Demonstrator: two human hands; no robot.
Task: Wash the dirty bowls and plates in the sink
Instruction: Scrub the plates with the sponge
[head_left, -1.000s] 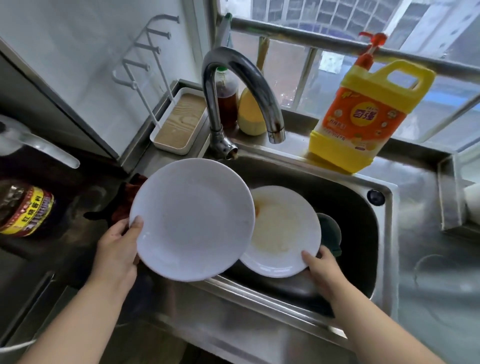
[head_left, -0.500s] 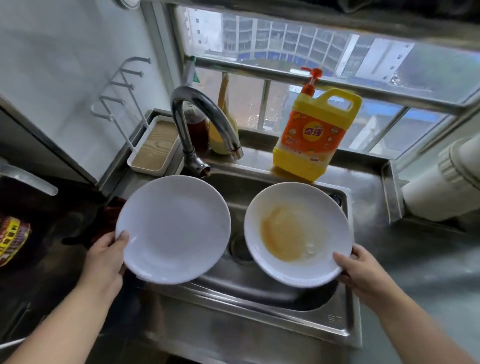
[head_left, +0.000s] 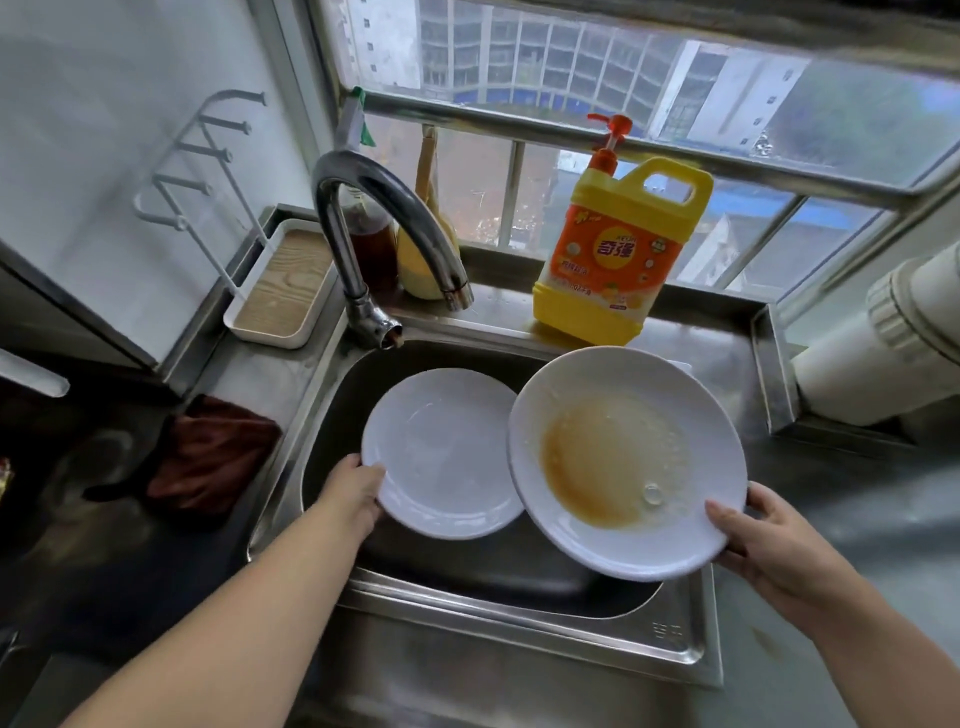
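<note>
White plates fill my grip: left hand (head_left: 353, 491) clamps the clean plate (head_left: 441, 452) over the sink (head_left: 519, 618), right hand (head_left: 763, 535) clamps the stained plate (head_left: 623, 462) at its near-right rim.

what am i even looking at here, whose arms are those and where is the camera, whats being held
There is no machine here: these are a person's two bare arms. The camera sits on the person's head and looks forward and down, so the view is roughly what they see.

The left hand holds a fairly clean white plate by its rim, low over the steel sink. The right hand holds a second white plate with brownish residue by its rim, raised above the sink's right side and overlapping the first plate in this view.

Around the sink: a curved tap, a yellow dish soap jug with a pump by the window, a small tray with a wooden insert, and a dark brown cloth on the left counter.
</note>
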